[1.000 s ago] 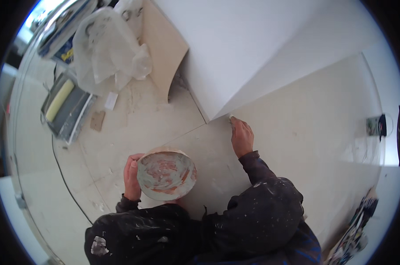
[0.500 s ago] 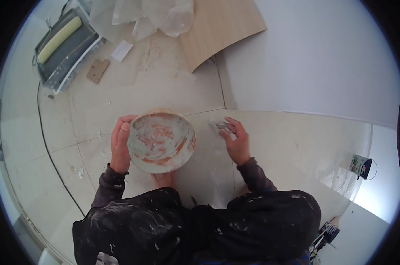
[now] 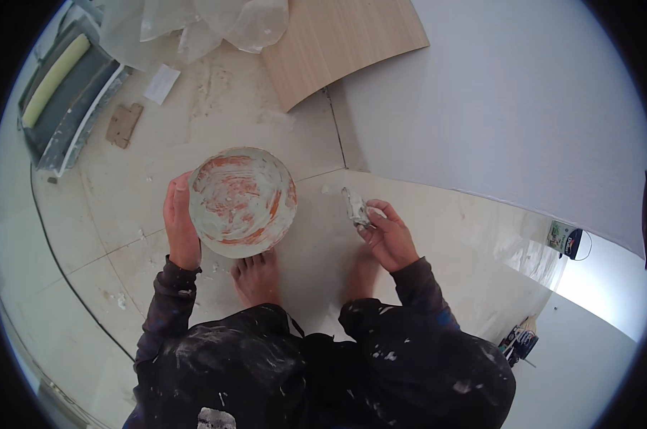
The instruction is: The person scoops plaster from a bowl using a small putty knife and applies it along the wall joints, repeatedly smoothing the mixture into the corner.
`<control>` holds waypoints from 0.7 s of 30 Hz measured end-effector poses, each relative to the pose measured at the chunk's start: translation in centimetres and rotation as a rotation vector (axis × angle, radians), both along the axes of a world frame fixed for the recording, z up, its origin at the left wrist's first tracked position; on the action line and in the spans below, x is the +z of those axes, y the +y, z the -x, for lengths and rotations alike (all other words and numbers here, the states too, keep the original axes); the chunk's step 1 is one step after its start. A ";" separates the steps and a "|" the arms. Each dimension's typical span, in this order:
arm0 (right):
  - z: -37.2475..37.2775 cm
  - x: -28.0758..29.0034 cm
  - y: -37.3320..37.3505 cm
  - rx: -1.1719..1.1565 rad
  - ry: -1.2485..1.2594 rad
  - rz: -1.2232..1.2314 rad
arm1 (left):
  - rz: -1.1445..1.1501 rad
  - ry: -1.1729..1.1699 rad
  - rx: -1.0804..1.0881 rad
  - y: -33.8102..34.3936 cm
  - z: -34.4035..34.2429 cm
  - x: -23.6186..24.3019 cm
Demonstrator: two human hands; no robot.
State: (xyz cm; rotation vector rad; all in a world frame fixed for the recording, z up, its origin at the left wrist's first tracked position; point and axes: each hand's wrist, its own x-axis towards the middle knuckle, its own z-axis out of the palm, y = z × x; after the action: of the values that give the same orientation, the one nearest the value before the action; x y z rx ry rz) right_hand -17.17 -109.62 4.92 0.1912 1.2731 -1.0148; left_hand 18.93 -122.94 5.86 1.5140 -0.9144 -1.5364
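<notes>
A round bowl [image 3: 241, 206], its inside streaked with whitish plaster over an orange-red surface, is tilted so that its opening faces me. My left hand [image 3: 182, 225] grips it by the left rim, thumb at the edge and the other fingers mostly hidden behind. Over to the right, my right hand [image 3: 389, 234] pinches a small plaster-smeared lump [image 3: 355, 209], grey-white and crumpled; what it is made of I cannot tell. My bare feet [image 3: 257, 277] rest on the floor below the bowl.
At the upper left stands a grey tray with a yellow paint roller [image 3: 55, 80]. Cardboard [image 3: 124, 125], white paper [image 3: 162, 84] and plastic sheeting [image 3: 195, 25] lie nearby. A curved wood panel [image 3: 345, 50] is at the top. A dark cable [image 3: 48, 239] crosses the left; a paint can [image 3: 565, 239] stands right.
My right hand has drawn back from the floor and turned over, bringing the lump into view. The bowl has tipped to show its inside more squarely. The whole view has shifted slightly.
</notes>
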 end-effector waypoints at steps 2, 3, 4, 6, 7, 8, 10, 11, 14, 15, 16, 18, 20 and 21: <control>-0.8 -0.7 0.1 -0.084 -0.082 0.036 | -0.002 0.015 0.004 -0.2 0.1 -0.1; -1.0 -1.8 0.3 -0.126 -0.104 0.040 | 0.019 -0.013 -0.006 -0.2 -0.3 -0.7; -1.3 -2.7 0.5 -0.166 -0.127 0.045 | 0.028 -0.007 0.009 0.2 -0.4 -0.8; -2.2 -3.8 -0.5 -0.187 -0.105 0.061 | 0.027 -0.002 0.048 0.3 -0.1 -1.0; -2.6 -4.7 -0.8 -0.251 -0.124 0.072 | 0.033 -0.001 0.054 0.1 -0.3 -1.2; -2.9 -5.2 -1.0 -0.307 -0.148 0.077 | 0.051 -0.024 0.037 0.4 -0.6 -1.2; -3.4 -6.0 -1.8 -0.354 -0.107 0.083 | 0.066 -0.051 0.030 0.8 -0.4 -0.9; -3.6 -6.1 -2.2 -0.415 -0.061 0.090 | 0.053 -0.050 0.054 1.0 -0.1 -0.6; -3.6 -5.7 -3.1 -0.490 -0.128 0.043 | 0.034 -0.066 0.102 1.3 0.2 0.1; -3.6 -5.8 -3.2 -0.480 -0.134 0.038 | 0.031 -0.076 0.114 1.3 0.3 0.2; -3.6 -6.4 -3.4 -0.553 -0.212 0.072 | 0.040 -0.082 0.125 1.1 0.4 0.1; -3.3 -7.0 -2.9 -0.621 -0.290 0.090 | 0.037 -0.111 0.130 1.1 0.8 0.3; -2.7 -7.5 -2.4 -0.685 -0.357 0.092 | 0.030 -0.114 0.146 1.2 0.9 0.2; -2.8 -7.4 -1.7 -0.710 -0.383 0.080 | 0.026 -0.111 0.156 1.3 0.9 0.2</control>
State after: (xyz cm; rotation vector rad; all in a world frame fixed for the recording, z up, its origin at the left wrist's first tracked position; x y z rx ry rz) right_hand -14.33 -111.34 -2.45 0.7762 0.8117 -1.5373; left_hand 18.02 -121.62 6.03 1.6248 -0.8539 -1.3362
